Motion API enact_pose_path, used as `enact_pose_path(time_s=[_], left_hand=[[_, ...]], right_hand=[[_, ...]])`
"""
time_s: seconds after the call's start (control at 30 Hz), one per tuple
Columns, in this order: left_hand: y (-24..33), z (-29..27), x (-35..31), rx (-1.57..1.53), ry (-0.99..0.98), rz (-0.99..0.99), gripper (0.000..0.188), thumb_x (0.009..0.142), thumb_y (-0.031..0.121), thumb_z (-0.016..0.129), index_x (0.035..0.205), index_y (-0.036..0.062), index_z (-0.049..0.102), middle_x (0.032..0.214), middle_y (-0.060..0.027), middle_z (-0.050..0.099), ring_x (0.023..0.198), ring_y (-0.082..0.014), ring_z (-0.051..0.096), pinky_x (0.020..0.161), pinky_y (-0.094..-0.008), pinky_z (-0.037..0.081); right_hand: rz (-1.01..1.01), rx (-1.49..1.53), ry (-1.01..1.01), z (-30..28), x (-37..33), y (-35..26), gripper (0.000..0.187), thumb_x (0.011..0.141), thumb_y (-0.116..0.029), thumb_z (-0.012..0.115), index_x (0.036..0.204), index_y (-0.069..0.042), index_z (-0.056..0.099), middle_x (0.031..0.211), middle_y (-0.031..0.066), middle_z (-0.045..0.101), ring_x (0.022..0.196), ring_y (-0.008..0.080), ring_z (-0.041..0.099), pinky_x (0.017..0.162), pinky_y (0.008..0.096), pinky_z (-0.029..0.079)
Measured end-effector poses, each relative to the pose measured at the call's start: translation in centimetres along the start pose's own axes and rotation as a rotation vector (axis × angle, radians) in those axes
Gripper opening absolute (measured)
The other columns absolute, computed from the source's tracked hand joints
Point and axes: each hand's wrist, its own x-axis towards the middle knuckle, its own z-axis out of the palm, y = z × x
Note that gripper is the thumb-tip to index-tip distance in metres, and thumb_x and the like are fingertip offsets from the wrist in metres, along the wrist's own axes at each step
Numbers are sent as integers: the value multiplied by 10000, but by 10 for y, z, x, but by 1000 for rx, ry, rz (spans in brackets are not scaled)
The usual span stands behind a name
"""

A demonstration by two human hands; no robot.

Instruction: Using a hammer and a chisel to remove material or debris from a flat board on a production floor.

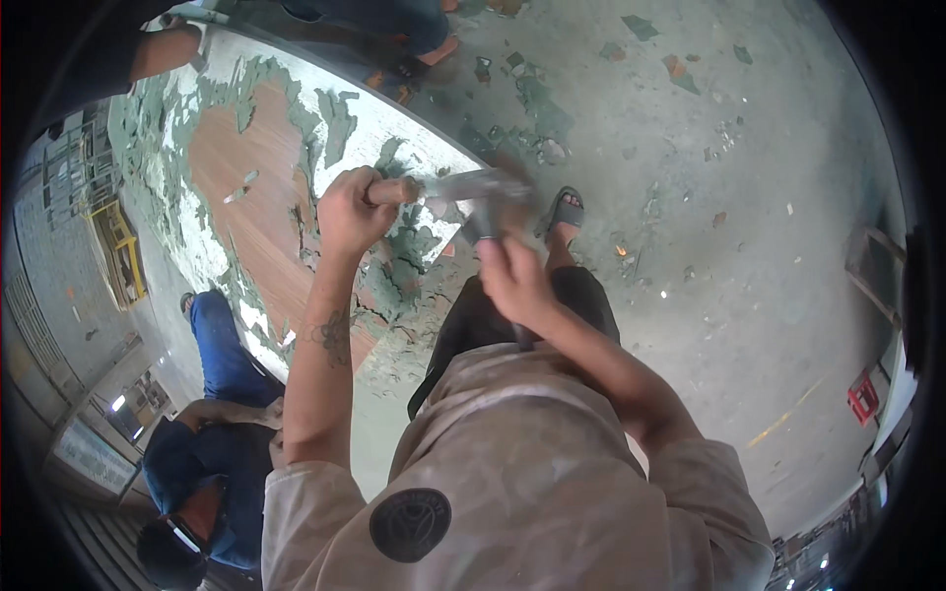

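Observation:
My left hand (353, 212) is closed round a wooden-handled tool (396, 190), its butt pointing right; the working end is hidden by the fist. Close to that butt is the motion-blurred metal head of a hammer (478, 185), and whether the two touch I cannot tell. My right hand (517, 281) grips the hammer by its dark handle. Beneath my left hand lies a large panel (424, 138) with a white surface, a bare brown wood-grain patch (241, 167) and ragged grey-green flakes (340, 123) clinging around it.
At lower left a person in dark blue (212, 443) sits by the panel's edge. Another person's arm (166, 51) reaches in at upper left, and a third person (419, 30) is beyond the panel. Broken green pieces (537, 103) litter the concrete floor. A red crate (862, 396) stands far right.

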Motion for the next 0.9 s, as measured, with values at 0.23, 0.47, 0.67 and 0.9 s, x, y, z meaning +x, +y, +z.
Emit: enact_pose_path(time_s=[0.23,0.47,0.67,0.9], left_hand=[[-2,-1,-1,14,11,-26,184,724,101,757,863,23,664,791,-167,652,722,-359,652,666,-390,524],[-4,-2,0,31,-17,13,223,770,159,821,851,31,658,780,-159,639,710,-357,642,650,-402,515],[-6,5,0,7,-16,19,217,731,114,827,841,43,654,797,-123,648,743,-343,649,671,-401,518],[-40,-9,2,-17,-13,414,397,705,90,803,1069,72,644,1018,-107,662,936,-334,623,815,-419,488]], right_hand=[[127,454,60,-6,3,-25,375,1109,-331,452,859,-54,493,719,87,532,616,195,570,549,354,479],[109,11,-28,6,4,-19,271,1078,-263,522,967,-16,530,767,88,562,605,170,575,539,326,454],[-33,-49,98,45,-4,-17,286,1110,-254,405,1062,12,500,639,16,473,522,99,496,477,283,381],[17,677,506,56,3,-41,393,1129,-409,373,924,-78,427,648,46,478,479,95,464,413,273,395]])
